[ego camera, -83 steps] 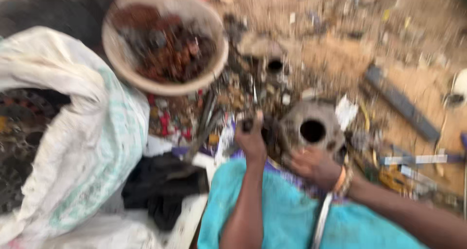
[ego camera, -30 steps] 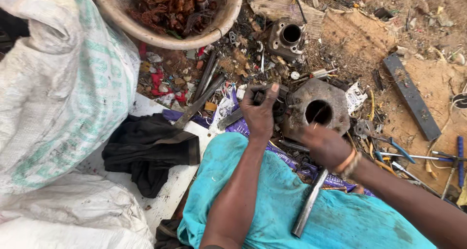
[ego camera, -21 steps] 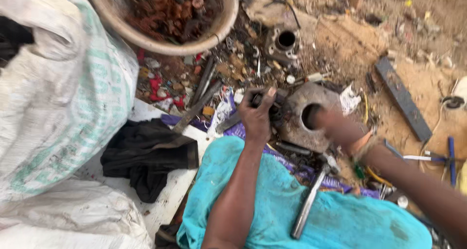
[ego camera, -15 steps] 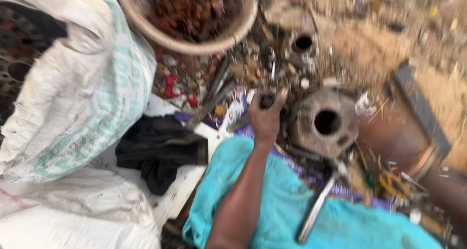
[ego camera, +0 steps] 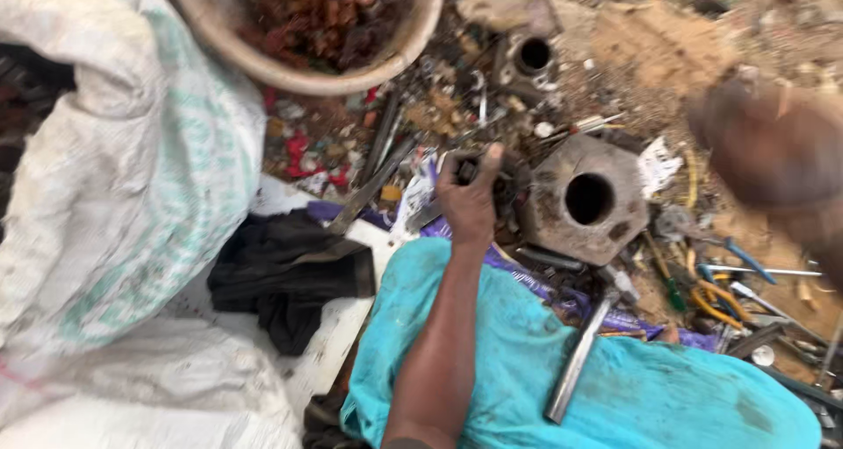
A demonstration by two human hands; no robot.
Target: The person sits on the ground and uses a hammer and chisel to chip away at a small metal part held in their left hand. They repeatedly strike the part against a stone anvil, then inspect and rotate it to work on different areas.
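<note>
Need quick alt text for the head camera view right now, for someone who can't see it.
The left hand grips a small dark metal part beside a grey hexagonal metal housing with a round hole, amid scrap on sandy ground. The right hand is a raised blur. A bowl of rusty parts sits above; a hammer lies on teal cloth.

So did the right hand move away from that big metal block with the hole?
Yes. The right hand was resting on the metal block; now it is lifted off, up and to the right of it, blurred.
</note>
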